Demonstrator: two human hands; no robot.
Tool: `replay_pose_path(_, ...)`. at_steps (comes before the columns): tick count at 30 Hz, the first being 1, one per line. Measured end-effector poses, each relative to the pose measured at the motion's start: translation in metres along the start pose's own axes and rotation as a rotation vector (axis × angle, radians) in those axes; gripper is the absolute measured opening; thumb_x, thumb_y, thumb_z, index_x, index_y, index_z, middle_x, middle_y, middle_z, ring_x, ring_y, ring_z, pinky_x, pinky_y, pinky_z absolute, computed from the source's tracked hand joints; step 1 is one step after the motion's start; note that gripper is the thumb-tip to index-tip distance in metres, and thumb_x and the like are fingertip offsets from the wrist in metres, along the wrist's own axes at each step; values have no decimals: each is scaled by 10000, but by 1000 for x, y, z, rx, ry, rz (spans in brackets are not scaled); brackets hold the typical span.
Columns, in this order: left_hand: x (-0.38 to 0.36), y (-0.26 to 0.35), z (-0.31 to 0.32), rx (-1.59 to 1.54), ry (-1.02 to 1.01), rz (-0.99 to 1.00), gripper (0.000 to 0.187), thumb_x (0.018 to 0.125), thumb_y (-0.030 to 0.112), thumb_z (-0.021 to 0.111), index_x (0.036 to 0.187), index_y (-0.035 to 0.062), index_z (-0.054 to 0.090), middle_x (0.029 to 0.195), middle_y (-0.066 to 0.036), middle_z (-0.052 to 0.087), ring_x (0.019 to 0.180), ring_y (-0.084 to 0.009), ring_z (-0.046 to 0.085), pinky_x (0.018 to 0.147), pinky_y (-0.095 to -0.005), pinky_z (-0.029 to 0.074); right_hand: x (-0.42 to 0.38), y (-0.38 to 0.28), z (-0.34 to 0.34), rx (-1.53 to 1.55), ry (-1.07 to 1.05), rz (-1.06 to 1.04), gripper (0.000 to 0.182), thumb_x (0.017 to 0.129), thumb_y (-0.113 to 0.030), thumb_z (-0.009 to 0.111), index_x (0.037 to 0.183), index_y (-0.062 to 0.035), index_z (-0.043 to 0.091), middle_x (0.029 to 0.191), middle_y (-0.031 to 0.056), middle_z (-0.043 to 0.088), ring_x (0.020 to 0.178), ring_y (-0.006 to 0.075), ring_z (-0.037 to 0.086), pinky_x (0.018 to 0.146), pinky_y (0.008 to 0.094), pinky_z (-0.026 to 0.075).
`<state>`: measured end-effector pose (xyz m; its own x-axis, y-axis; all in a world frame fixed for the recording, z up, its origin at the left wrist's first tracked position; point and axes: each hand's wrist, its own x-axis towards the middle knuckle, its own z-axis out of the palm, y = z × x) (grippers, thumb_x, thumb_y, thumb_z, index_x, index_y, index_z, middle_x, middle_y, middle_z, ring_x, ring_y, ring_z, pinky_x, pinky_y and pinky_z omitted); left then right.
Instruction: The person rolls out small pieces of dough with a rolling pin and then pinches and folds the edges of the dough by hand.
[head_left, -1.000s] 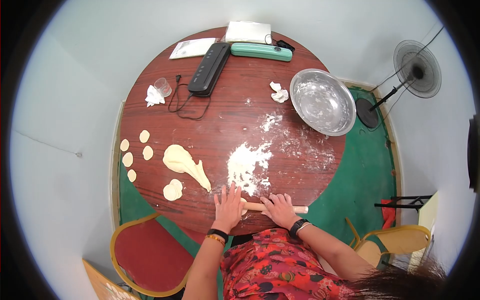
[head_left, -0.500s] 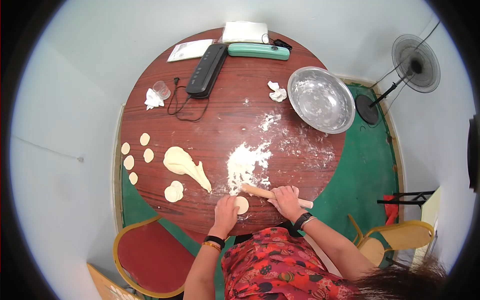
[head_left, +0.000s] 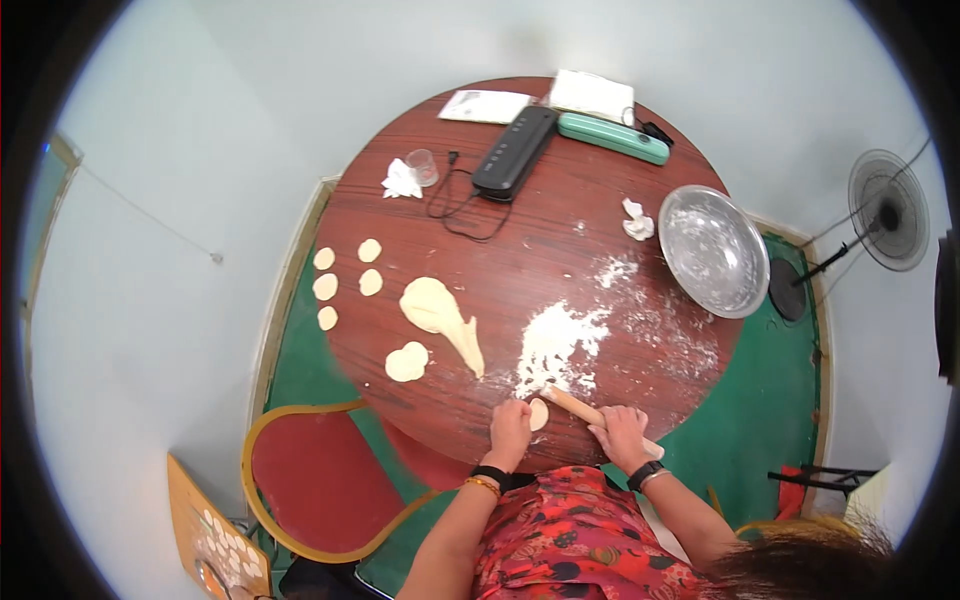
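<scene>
A small flat dough disc (head_left: 539, 414) lies near the table's front edge, its left side under the curled fingers of my left hand (head_left: 510, 430), which pinches it. My right hand (head_left: 622, 436) is closed on a wooden rolling pin (head_left: 578, 406), whose left end lies just above and right of the disc. White flour (head_left: 560, 340) is spread beyond the pin. Left of it lies a long piece of dough (head_left: 432, 307), with overlapping dough discs (head_left: 406, 362) below. Several single discs (head_left: 325, 287) lie near the table's left edge.
A metal bowl (head_left: 712, 250) stands at the right of the round table (head_left: 540, 240). At the back are a black device (head_left: 515, 152) with a cord, a green device (head_left: 612, 138), papers (head_left: 484, 106) and a plastic cup (head_left: 422, 168). A red chair (head_left: 320, 480) stands at lower left.
The camera view has turned, so the table and its objects appear shifted to the right. My left hand still touches the disc, and my right hand still grips the rolling pin.
</scene>
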<state>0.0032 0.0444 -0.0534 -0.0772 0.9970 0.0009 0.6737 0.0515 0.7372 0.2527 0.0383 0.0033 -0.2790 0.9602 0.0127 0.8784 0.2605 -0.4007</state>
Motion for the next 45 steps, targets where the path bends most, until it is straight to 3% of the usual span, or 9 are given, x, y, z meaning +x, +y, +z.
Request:
replay_pose_path(9, 4, -20, -25, -436, 114, -336, 370, 847, -52, 579, 1211, 9, 587, 975, -146, 684, 883, -257, 672, 796, -348, 523, -13, 2, 4, -47, -27, 23, 376, 850, -336, 680, 1132, -104, 590, 1003, 92, 590, 978, 296, 529, 881, 476, 329)
replay_pose_path(15, 36, -61, -81, -845, 382, -661, 388, 883, -88, 541, 1262, -8, 537, 976, -88, 673, 834, -138, 652, 719, -250, 526, -14, -5, 10, -46, 0, 25, 385, 844, -333, 688, 1136, -102, 587, 1009, 91, 583, 985, 294, 527, 885, 478, 327)
replay_pose_path(22, 86, -72, -159, -1026, 679, -630, 373, 910, -80, 524, 1274, 2, 516, 1063, -112, 645, 882, -168, 664, 712, -267, 562, -14, -14, 12, -29, -7, 40, 363, 842, -320, 690, 1119, -113, 582, 1015, 90, 580, 1004, 296, 526, 888, 479, 319)
replay_pose_path(27, 81, -122, -148, -733, 826, -750, 354, 877, -59, 531, 1230, -26, 525, 1187, -167, 574, 1088, -253, 586, 921, -339, 499, -14, -18, 14, -51, -27, 59, 359, 845, -327, 686, 1120, -116, 591, 1007, 88, 580, 997, 296, 527, 880, 477, 326)
replay_pose_path(30, 58, -112, -132, -223, 825, -653, 380, 842, -65, 559, 1219, -21, 536, 1138, -154, 552, 1014, -252, 590, 883, -345, 497, -16, -17, 19, -74, -15, 60, 367, 847, -339, 683, 1130, -121, 601, 1001, 89, 586, 991, 296, 535, 881, 477, 337)
replay_pose_path(38, 46, -78, -105, -230, 449, -234, 203, 880, 46, 611, 1077, -1, 617, 986, -140, 602, 819, -230, 616, 761, -346, 516, -18, -22, 13, -81, -36, 79, 364, 841, -335, 686, 1129, -130, 600, 1020, 94, 590, 997, 299, 540, 889, 469, 340)
replay_pose_path(42, 67, -57, -96, -131, 220, -393, 413, 857, 315, 710, 1060, -34, 622, 933, -148, 641, 782, -290, 637, 761, -382, 522, -16, -22, 18, -95, -22, 80, 369, 843, -335, 685, 1136, -126, 599, 1027, 95, 591, 993, 304, 543, 882, 475, 349)
replay_pose_path(43, 74, -50, -97, -141, 148, -434, 584, 807, 446, 739, 1042, -75, 616, 956, -194, 638, 862, -353, 638, 803, -417, 512, -16, -22, 19, -97, -16, 85, 371, 844, -336, 684, 1137, -125, 599, 1028, 96, 591, 992, 305, 544, 881, 477, 351)
replay_pose_path(45, 84, -30, -95, -25, 176, -454, 619, 788, 461, 752, 1025, -92, 603, 978, -230, 627, 915, -380, 629, 827, -432, 504, -15, -23, 20, -100, -17, 96, 371, 845, -331, 683, 1138, -123, 593, 1033, 97, 586, 996, 307, 542, 885, 480, 348)
